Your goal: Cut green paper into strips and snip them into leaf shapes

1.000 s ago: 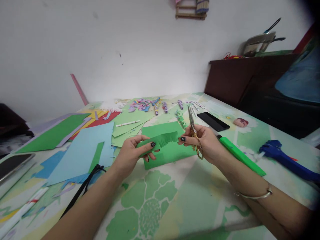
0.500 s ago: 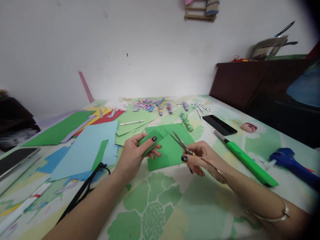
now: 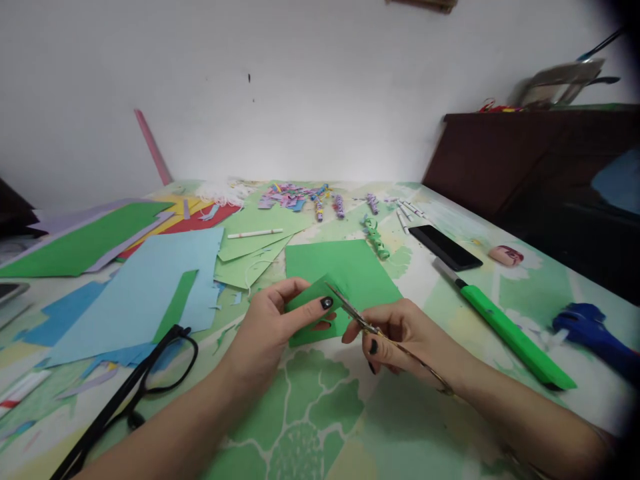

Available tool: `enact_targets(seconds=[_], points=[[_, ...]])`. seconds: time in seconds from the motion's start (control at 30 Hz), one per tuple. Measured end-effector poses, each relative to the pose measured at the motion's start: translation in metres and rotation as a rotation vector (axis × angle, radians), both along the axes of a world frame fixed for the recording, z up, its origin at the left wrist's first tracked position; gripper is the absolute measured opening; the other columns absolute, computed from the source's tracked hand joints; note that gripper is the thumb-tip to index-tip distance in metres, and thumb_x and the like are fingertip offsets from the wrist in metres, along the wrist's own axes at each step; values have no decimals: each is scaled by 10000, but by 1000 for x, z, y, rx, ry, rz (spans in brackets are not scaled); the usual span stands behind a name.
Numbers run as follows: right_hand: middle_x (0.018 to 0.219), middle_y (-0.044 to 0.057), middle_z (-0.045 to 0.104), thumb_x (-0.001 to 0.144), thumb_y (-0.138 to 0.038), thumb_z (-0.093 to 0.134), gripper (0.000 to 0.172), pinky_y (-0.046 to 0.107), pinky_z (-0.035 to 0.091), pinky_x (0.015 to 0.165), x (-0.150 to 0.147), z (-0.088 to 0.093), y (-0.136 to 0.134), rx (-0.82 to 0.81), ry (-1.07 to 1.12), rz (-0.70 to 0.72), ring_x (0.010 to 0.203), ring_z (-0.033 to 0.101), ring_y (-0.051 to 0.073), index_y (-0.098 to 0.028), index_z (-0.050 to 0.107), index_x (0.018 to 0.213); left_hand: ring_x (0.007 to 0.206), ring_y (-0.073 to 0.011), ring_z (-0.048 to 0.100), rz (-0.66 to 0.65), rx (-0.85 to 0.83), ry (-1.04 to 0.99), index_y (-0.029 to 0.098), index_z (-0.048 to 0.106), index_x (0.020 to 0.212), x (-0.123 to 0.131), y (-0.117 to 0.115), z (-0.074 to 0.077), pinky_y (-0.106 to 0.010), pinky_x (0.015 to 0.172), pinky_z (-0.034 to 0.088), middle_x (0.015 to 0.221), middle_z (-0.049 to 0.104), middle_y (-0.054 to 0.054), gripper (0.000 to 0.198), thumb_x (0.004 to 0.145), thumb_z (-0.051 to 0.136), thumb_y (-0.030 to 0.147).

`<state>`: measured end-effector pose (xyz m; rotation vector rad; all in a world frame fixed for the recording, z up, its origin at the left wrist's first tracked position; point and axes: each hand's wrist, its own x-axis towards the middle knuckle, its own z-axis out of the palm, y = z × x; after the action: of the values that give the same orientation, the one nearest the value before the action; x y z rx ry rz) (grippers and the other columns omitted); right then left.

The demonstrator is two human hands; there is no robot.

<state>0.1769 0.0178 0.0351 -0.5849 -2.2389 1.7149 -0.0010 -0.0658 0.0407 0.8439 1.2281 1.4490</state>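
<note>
My left hand (image 3: 277,320) pinches a small green paper piece (image 3: 313,293) between thumb and fingers. My right hand (image 3: 395,337) is closed round the handles of a pair of scissors (image 3: 353,312). The scissor blades look nearly closed, and their tips meet the right edge of the small piece. Beneath both hands lies a larger green sheet (image 3: 350,263), flat on the patterned tablecloth. A curled green paper roll (image 3: 375,239) lies just behind that sheet.
Coloured sheets, with a light blue one (image 3: 140,287) nearest, cover the left side beside black glasses (image 3: 170,367). To the right lie a black phone (image 3: 445,247), a green cutter (image 3: 515,333) and a blue tool (image 3: 590,333). Paper scraps (image 3: 285,197) sit at the back.
The scissors have moved onto the small green piece, and their blades have come closer together. My hands are nearer each other. The camera view has shifted slightly.
</note>
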Motion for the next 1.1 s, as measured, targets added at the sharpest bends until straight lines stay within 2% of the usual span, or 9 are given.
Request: enact_targets(seconds=[0.23,0.4,0.53,0.77,0.93,1.1], points=[[535,-36,442,781,-419,621,318,156,262,419,1,0,-1,-19,14,-7,474,384,56,-125,543,688,720,-158,620,-112,-30,253,136,671,822,-3,0,0,-263,690,506,739,679,-42,210,735,681,327],[528,-39,425,780,-417,619,310,171,237,421,2,0,0,-28,-18,-15,479,351,61,-121,571,701,709,-188,610,-150,-33,383,129,693,749,-4,0,2,-256,589,468,724,679,-47,201,725,674,327],[541,-38,422,782,-428,615,316,181,236,428,1,2,0,-37,-12,-5,487,344,65,-112,614,771,654,-148,580,-175,-12,441,129,670,685,-5,0,6,-221,547,427,688,670,-38,239,782,617,340],[567,-43,376,759,-504,612,401,195,208,430,2,4,0,-72,35,29,506,299,65,-105,576,775,500,-75,534,-216,3,340,129,622,696,-5,-2,8,-150,449,399,560,632,5,212,819,585,298],[556,-46,346,737,-547,612,437,210,190,435,2,4,0,-36,18,15,508,278,67,-131,503,654,472,-67,552,-237,-3,277,130,619,696,-5,-2,5,-127,425,410,539,634,10,199,825,573,275],[554,-46,334,718,-583,606,465,220,168,434,3,2,-2,-15,-22,-12,505,263,69,-136,505,645,441,-55,529,-214,-24,302,129,608,668,-4,-2,5,-117,407,409,525,632,13,224,839,537,257]])
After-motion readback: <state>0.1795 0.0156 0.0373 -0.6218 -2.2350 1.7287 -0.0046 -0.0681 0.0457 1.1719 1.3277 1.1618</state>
